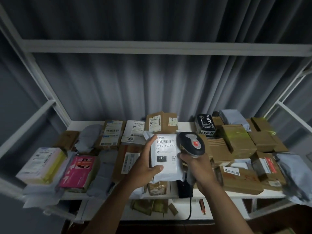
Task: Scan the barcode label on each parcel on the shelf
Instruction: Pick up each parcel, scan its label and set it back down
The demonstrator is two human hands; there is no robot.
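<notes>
Nearest to us, our left hand (pixel 145 163) grips a white poly mailer (pixel 166 159) held up above the shelf (pixel 217 194), thumb curled over its lower front and fingers wrapped round its left edge. Our right hand (pixel 195 166) is clamped round the handle of a barcode scanner (pixel 191 144), whose dark grey head with a red patch sits just beside the mailer's upper right corner. A black cable (pixel 190 210) hangs from the handle

The mailer is a soft, pale, slightly crumpled bag with its shipping label (pixel 166 150) facing us. The label carries a barcode along the top, the line "010 010-L30 551" under it, a black box reading "010" lower down and a small QR code to its right; the finer print is too small to read

Behind and around it the white shelf is crowded with parcels. A white packet (pixel 134 132) just behind reads "2005". A brown carton (pixel 161 122) stands at the back with labels on it. A black bag (pixel 205 125) bears large Chinese characters. To the left lie a pink box (pixel 78 172) and a pale box with yellow edging (pixel 44 164); to the right, stacked brown cartons (pixel 239 141) and a grey bag (pixel 294 174). A grey curtain (pixel 152 85) hangs behind
</notes>
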